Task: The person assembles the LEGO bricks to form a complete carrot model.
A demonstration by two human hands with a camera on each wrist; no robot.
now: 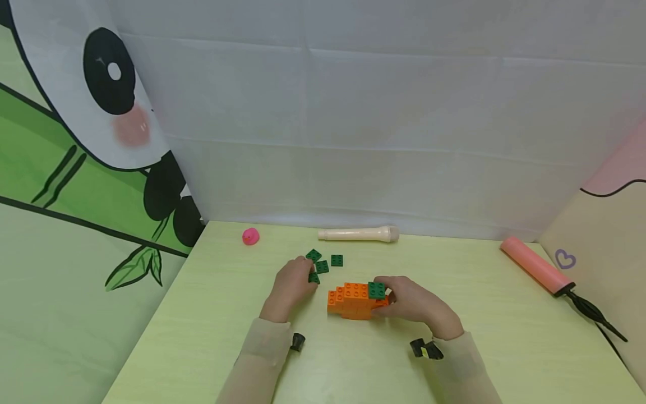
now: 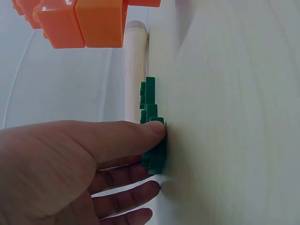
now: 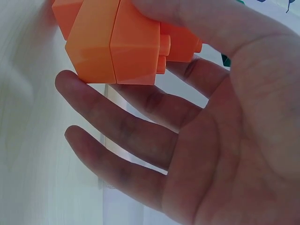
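Observation:
My right hand [image 1: 416, 300] grips the right end of an orange brick build [image 1: 355, 300], stepped on its left side, with a green brick [image 1: 376, 290] on top near that end. In the right wrist view the thumb lies over the orange bricks [image 3: 136, 51], fingers behind and below. My left hand [image 1: 292, 283] is at a group of small green bricks. Its thumb and a finger pinch the nearest green brick [image 2: 158, 157], low at the tabletop. Beyond the fingertips lie other green bricks [image 1: 322, 266], one of them [image 1: 336, 260] a little apart to the right.
A cream microphone-shaped toy [image 1: 358, 234] lies along the back of the table [image 1: 353, 365]. A small pink round object [image 1: 250, 236] sits at the back left. At the right edge rests a pink pump-like cylinder [image 1: 537, 266] with a black end. A pale cloth wall rises behind.

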